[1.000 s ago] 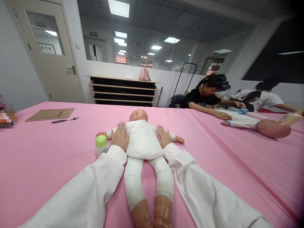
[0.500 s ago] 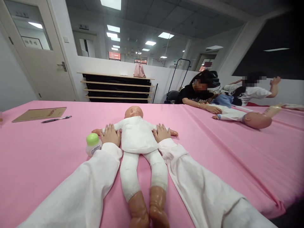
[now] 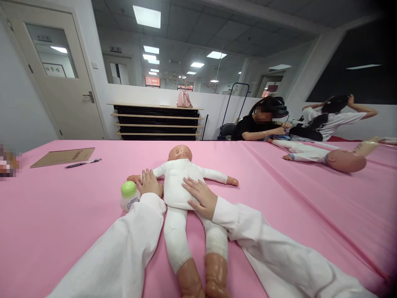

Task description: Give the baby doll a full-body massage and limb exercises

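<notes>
A baby doll (image 3: 178,186) with a white cloth body lies on the pink-covered table, its head away from me and its arms spread. Flat across the doll's lower torso rests my right hand (image 3: 201,196), fingers spread and holding nothing. My left hand (image 3: 149,183) lies over the doll's arm on the left, fingers stretched out. Touching or very near my left wrist stands a small clear bottle (image 3: 128,195) with a round green cap; my sleeve hides part of it.
On the pink cloth (image 3: 93,223) to the left lie a brown notebook (image 3: 63,157) and a pen (image 3: 83,163). At the right, a second doll (image 3: 344,160) lies near a seated person (image 3: 252,128). Another person (image 3: 335,120) sits behind. Black-fronted shelves (image 3: 158,122) stand along the wall.
My right hand has moved from the doll's arm on the right onto its torso. My left hand stays on the other arm. The view has tilted up slightly.
</notes>
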A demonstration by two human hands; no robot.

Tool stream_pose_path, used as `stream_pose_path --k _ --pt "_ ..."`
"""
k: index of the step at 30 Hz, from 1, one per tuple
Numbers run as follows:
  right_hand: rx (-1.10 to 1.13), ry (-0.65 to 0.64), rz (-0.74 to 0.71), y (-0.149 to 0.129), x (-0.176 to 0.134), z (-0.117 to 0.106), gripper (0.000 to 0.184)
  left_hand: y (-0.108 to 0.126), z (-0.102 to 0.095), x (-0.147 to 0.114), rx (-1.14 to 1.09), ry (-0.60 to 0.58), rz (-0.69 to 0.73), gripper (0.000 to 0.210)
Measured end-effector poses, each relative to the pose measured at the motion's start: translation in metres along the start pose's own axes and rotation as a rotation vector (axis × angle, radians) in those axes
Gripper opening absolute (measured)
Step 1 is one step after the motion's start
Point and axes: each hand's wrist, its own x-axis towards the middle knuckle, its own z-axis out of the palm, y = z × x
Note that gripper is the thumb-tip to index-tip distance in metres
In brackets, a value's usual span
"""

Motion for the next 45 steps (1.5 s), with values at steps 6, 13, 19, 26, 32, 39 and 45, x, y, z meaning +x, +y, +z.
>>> stream_pose_path --k 6,13,19,26,32,39,45 --pt "0.158 -0.143 -0.270 -0.038 -0.057 -0.017 0.041 0.003 0.000 0.000 0.005 0.000 -0.014 0.061" --pt "0.487 -0.015 -0.261 -0.012 -0.049 -0.016 0.039 0.003 0.000 0.000 -0.004 -0.025 -0.002 0.061" --pt "0.349 -0.004 -0.341 -0.021 -0.061 -0.004 0.038 0.002 0.000 0.000 -0.012 -0.047 0.013 0.062" --pt "0.392 0.088 -0.491 -0.027 -0.071 0.001 0.047 0.004 -0.004 0.002 -0.163 0.039 -0.029 0.060" --pt "0.310 0.012 -0.276 -0.003 -0.067 -0.009 0.045 0.009 -0.032 -0.027 -0.661 0.426 0.502 0.040" --pt "0.297 0.007 -0.288 -0.005 -0.068 -0.003 0.049 -0.012 -0.063 -0.094 -0.501 -0.087 1.144 0.041" --pt "0.308 0.012 -0.308 -0.005 -0.068 -0.003 0.044 -0.026 -0.085 -0.123 -0.549 -0.398 1.233 0.038"
